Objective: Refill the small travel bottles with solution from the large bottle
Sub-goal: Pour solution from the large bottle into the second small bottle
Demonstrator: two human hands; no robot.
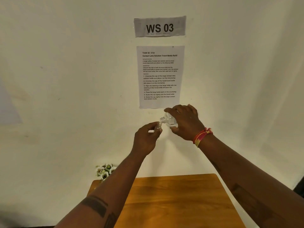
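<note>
Both hands raised well above the wooden bench (177, 199), in front of the wall. Right hand (185, 122): grip closed around the large clear bottle (169, 120), tipped on its side, uncapped neck pointing left and slightly down. Left hand (146, 139): grip pinched shut on the small travel bottle (158, 125), upright, its open mouth just under the large bottle's neck. Red and yellow thread band (202, 136) on right wrist. White flowers (105, 171) at the bench's far left corner. Instruction sheet (160, 76) on the wall behind.
</note>
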